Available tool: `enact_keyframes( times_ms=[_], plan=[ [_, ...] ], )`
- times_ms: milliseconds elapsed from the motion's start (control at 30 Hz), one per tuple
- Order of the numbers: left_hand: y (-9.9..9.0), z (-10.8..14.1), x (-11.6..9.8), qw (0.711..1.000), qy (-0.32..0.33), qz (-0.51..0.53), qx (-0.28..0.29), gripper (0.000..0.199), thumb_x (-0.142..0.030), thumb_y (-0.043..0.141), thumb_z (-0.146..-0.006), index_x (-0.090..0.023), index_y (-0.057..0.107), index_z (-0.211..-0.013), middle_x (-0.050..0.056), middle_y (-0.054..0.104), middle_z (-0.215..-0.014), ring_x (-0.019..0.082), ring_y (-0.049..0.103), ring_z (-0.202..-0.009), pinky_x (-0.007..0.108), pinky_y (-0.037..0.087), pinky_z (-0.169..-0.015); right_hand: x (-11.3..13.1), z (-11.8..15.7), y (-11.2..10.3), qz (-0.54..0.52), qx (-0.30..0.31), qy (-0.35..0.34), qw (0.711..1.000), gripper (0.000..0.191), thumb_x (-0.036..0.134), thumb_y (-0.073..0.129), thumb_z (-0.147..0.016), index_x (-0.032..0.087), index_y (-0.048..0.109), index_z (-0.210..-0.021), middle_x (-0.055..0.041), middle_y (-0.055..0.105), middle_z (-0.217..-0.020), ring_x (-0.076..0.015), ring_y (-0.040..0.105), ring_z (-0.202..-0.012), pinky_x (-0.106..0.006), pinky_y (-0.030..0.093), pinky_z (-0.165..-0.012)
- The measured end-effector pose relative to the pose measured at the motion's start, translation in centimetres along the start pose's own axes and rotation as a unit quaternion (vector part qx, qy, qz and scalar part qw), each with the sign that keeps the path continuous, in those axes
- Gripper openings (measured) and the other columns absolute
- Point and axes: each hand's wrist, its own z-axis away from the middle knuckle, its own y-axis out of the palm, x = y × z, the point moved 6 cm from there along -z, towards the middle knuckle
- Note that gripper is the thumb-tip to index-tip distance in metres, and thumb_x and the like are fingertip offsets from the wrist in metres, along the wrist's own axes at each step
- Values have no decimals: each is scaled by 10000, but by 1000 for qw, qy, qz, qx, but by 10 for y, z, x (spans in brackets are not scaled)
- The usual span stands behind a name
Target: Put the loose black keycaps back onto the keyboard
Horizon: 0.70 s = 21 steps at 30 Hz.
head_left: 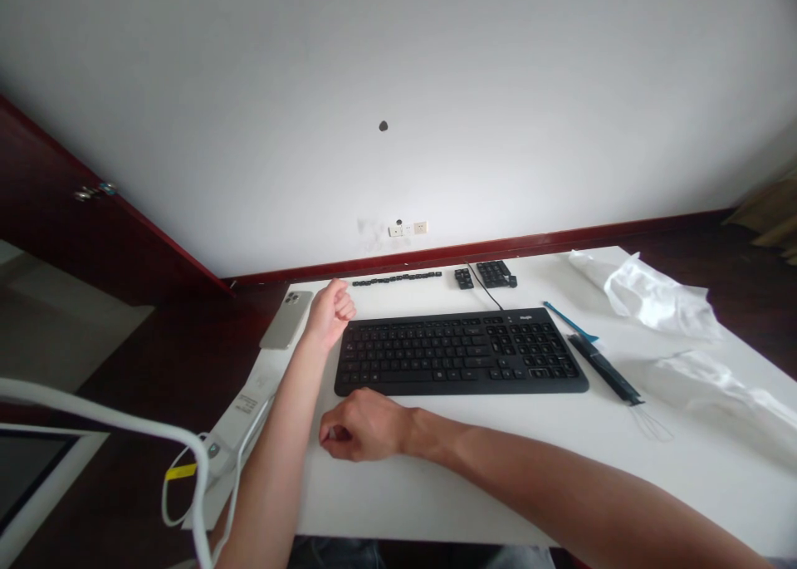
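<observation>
A black keyboard [461, 389] lies flat on the white table. My left hand [331, 313] is held by the keyboard's far left corner, its fingers curled closed; whatever might be inside cannot be made out. Just in front of the keyboard's near left edge is my right hand [364, 426], with thumb and fingers curled together. What it may be pinching is hidden. Beyond the keyboard lies a row of loose black keycaps [397, 279]. A small group of keycaps [463, 278] and a larger block of keycaps [494, 273] sit farther right.
Right of the keyboard lie a blue pry tool [569, 321], a black brush [603, 368], a wire keycap puller [651, 424] and crumpled white plastic wrapping [660, 295]. A phone [287, 320] and a white power strip [246, 407] with cables [200, 478] lie left.
</observation>
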Motion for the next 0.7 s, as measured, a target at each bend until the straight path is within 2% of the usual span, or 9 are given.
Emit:
enact_keyframes(
  times_ms=[100, 167, 267, 333, 400, 567, 700],
  plan=[
    [-14, 0, -8, 998, 48, -36, -35, 490, -281, 660, -780, -235, 214, -582, -120, 121, -478, 50, 117, -394, 222, 155, -404, -1, 0, 1, 4, -4, -5, 1000, 172, 250, 624, -903, 189, 753, -1000, 10, 755, -813, -121, 670, -714, -204, 467, -719],
    [-28, -1, -9, 986, 94, -123, -68, 480, -321, 682, -788, -229, 264, -571, -109, 180, -486, 55, 167, -406, 223, 158, -421, -1, 0, 1, 4, -3, -6, 1000, 179, 250, 616, -906, 189, 752, -1005, 6, 758, -825, -121, 673, -721, -204, 470, -723],
    [-45, -2, -4, 941, 120, -308, -66, 313, -373, 721, -790, -195, 516, -635, -67, 406, -544, 79, 368, -480, 207, 250, -472, 0, 0, 0, 4, 3, -4, 1000, 184, 251, 606, -910, 192, 750, -1008, 2, 762, -842, -122, 675, -728, -207, 472, -725],
    [-54, -3, 2, 914, 88, -394, -35, 217, -380, 776, -745, -197, 671, -794, -26, 590, -679, 112, 518, -597, 203, 344, -534, 1, 1, -1, 6, 5, -3, 1000, 187, 252, 603, -912, 190, 750, -1010, -2, 762, -846, -122, 675, -728, -208, 470, -721],
    [-62, -3, 7, 904, 39, -426, -3, 301, -393, 815, -706, -202, 733, -923, 10, 670, -787, 137, 570, -647, 216, 390, -556, 2, 1, -2, 6, 6, -2, 1000, 191, 254, 603, -914, 185, 750, -1013, -4, 763, -846, -122, 676, -729, -207, 468, -721],
    [-64, 2, 18, 904, -66, -410, 103, 383, -455, 796, -716, -152, 755, -947, 34, 656, -743, 136, 546, -573, 224, 360, -477, 2, 0, -2, 0, -4, -8, 1000, 181, 250, 608, -914, 183, 749, -1004, 0, 758, -836, -116, 669, -719, -199, 464, -720],
    [-63, 1, 21, 889, -87, -438, 107, 408, -399, 793, -693, -134, 720, -996, 3, 631, -714, 117, 526, -568, 232, 400, -510, 0, -1, 0, -4, -4, -8, 1000, 171, 253, 613, -913, 187, 747, -998, 4, 750, -808, -117, 661, -696, -200, 464, -700]
  ],
)
